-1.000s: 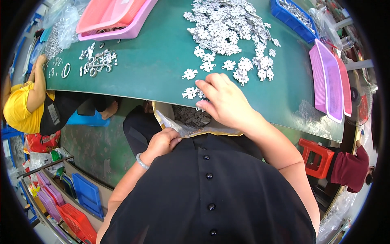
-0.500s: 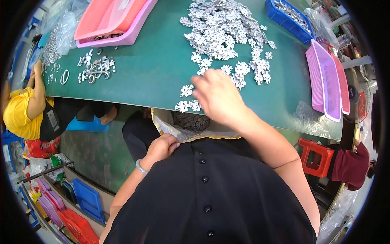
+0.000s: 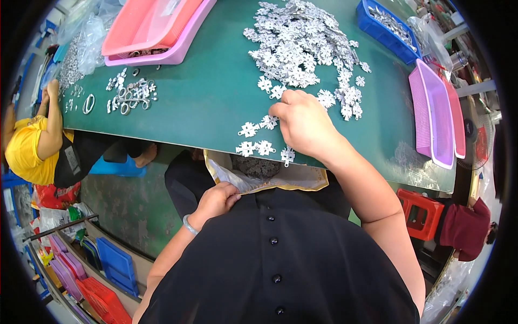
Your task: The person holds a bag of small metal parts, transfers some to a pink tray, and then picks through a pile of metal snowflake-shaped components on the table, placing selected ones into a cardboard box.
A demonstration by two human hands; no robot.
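Note:
My left hand (image 3: 218, 198) is closed on the near rim of an open bag (image 3: 216, 167), which has a pale lining and yellow edging. Dark grey small pieces (image 3: 256, 164) show inside, under the table edge. Over the table my right hand (image 3: 306, 121) has its fingers bent down, with the tips at a silver flower-shaped metal piece (image 3: 268, 122); part of their grip is hidden. Several like pieces lie spaced out nearby, one of them a flower-shaped piece (image 3: 248, 129) to the left. Beyond the hand spreads a big heap of these pieces (image 3: 299, 40).
Stacked pink baskets (image 3: 178, 46) stand far left on the green table (image 3: 189, 102), near loose rings and small parts (image 3: 132, 96). A blue bin (image 3: 386, 27) and a purple basket (image 3: 431, 113) sit at right. A co-worker in yellow (image 3: 35, 146) is at left; a red stool (image 3: 418, 213) stands right.
My right hand has moved slightly right and down, its fingers now bent more. A flower-shaped piece now shows at its fingertips, beside the row. The left hand keeps its hold on the bag.

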